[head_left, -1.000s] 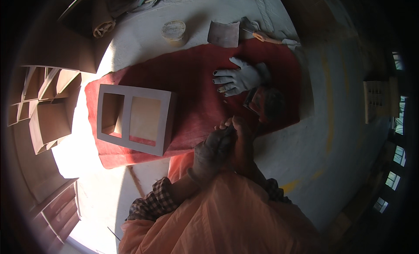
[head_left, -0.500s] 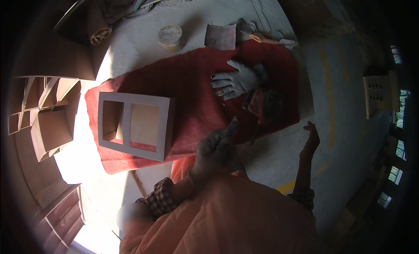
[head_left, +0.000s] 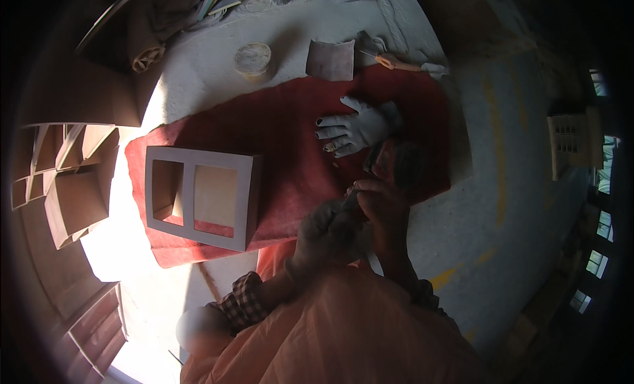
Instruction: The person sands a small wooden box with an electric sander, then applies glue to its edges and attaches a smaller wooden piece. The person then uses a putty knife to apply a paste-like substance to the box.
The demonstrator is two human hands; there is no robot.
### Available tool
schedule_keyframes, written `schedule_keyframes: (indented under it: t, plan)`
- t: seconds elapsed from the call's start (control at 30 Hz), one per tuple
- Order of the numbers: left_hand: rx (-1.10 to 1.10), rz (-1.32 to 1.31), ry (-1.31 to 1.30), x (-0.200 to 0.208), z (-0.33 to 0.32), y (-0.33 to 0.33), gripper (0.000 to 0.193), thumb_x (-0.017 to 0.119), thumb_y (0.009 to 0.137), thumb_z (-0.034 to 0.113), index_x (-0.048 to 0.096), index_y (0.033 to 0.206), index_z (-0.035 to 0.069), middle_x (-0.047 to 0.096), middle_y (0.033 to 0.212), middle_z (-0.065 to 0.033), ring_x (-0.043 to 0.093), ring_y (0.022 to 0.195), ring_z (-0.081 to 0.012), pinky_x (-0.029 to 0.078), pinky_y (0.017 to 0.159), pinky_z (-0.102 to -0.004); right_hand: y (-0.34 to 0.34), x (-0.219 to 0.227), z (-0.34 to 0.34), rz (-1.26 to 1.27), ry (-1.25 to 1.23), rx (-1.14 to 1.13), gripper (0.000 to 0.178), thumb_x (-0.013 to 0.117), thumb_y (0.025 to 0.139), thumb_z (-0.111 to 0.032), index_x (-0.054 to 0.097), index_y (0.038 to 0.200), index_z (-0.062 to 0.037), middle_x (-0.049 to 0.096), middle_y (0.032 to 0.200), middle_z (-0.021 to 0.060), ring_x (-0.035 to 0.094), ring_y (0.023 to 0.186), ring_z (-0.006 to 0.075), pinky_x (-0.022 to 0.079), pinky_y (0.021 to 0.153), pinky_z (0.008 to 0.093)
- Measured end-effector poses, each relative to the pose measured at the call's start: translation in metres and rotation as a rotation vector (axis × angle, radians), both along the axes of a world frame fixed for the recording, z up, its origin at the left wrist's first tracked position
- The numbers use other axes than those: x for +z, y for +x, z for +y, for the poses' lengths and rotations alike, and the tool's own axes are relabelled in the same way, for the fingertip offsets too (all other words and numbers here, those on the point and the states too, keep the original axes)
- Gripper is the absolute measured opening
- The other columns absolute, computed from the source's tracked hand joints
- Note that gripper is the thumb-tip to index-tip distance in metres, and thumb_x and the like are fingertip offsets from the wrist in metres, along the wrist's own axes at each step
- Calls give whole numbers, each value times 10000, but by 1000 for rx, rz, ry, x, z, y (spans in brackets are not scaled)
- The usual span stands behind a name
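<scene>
My left hand (head_left: 322, 237), in a grey work glove, is held up before my body with most fingers curled in and the index finger raised. My bare right hand (head_left: 384, 204) meets it at that raised finger, thumb and fingers pinched around the glove's tip. Whether the left fingers enclose anything is hidden in shadow. Just beyond, a second grey glove (head_left: 360, 128) lies spread on the red cloth (head_left: 284, 126), its fingertips dark and worn. Beside that glove rests a black and red power tool (head_left: 399, 163), partly lost in shadow. A pale two-opening wooden cabinet frame (head_left: 246, 202) sits at the left.
Beyond the cloth are a round tub (head_left: 252, 59), a curled brownish sheet (head_left: 330, 60) and a tool with an orange handle (head_left: 398, 64). Wooden shelf units (head_left: 79, 199) line the left side. A slatted wooden piece (head_left: 571, 143) is at far right.
My right hand has swung in from the right, where its fingers were free, to the raised finger of my left hand. The left hand has stayed nearly in place.
</scene>
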State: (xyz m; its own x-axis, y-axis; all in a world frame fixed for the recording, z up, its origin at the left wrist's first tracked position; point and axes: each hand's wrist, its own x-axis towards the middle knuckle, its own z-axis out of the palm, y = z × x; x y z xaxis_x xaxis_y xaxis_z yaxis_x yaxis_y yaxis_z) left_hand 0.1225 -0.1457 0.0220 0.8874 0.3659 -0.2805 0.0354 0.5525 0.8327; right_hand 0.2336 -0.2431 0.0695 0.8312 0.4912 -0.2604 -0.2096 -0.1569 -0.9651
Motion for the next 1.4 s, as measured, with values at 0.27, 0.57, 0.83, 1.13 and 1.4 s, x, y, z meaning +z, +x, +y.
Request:
schedule_keyframes:
  t: [0.27,0.57,0.83,1.13,1.4]
  plan:
    - [13,44,-7,9,8,-4,250,545,1067,152,609,1255,0,641,907,13,589,740,-35,477,587,-213,8,-38,4,-785,-213,268,113,583,927,38,677,985,14,698,1011,109,685,987,252,521,992,406]
    - [-148,50,314,-10,21,-3,381,564,1045,248,598,1338,7,717,1025,-6,670,813,-84,546,695,-237,7,-50,3,-444,-190,226,75,594,959,18,664,978,-4,671,987,69,660,991,180,535,951,387]
    - [-105,21,162,3,29,11,335,548,1073,218,617,1330,15,747,1121,-65,720,939,-131,578,775,-276,23,-36,13,476,53,-65,158,593,1016,-142,643,1098,-16,657,1068,106,675,951,226,568,834,388]
    - [95,192,-256,13,44,12,310,557,1081,197,595,1332,19,623,978,22,616,842,-68,551,731,-258,42,-42,-17,-406,-632,807,363,646,948,-154,594,1259,24,676,1196,143,674,1064,266,531,927,403]
    - [215,155,-411,9,50,30,238,525,1074,153,593,1261,22,659,1002,-26,624,839,-86,541,737,-263,49,-33,34,-358,-231,382,255,666,971,-157,641,1154,19,701,1009,138,669,963,238,510,898,385]
